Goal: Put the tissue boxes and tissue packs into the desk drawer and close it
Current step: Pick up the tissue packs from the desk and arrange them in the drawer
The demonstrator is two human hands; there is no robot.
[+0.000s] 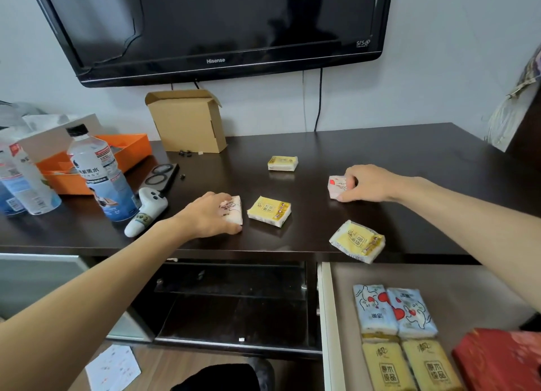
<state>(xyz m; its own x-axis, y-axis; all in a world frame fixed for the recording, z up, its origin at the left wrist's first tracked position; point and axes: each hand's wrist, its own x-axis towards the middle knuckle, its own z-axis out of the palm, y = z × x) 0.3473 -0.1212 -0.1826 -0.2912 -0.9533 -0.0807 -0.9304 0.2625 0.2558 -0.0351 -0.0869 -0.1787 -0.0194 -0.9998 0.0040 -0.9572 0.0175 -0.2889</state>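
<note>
My left hand [209,216] grips a white-and-pink tissue pack [235,209] lying on the dark desk [380,156]. My right hand [367,184] grips another white-and-red tissue pack [336,185] further right. Three yellow tissue packs lie loose on the desk: one at the back [282,163], one in the middle [269,211], one near the front edge [357,240]. The drawer [326,317] stands pulled out at lower right. Inside it lie two white-and-blue packs [392,310], two yellow packs [409,367] and a red tissue box [500,358].
Water bottles [99,171] and an orange tray [128,147] crowd the desk's left side, with a white controller [146,212] beside them. A cardboard box [187,121] stands at the back under the wall television [210,24]. An open dark shelf [234,302] lies below the desk.
</note>
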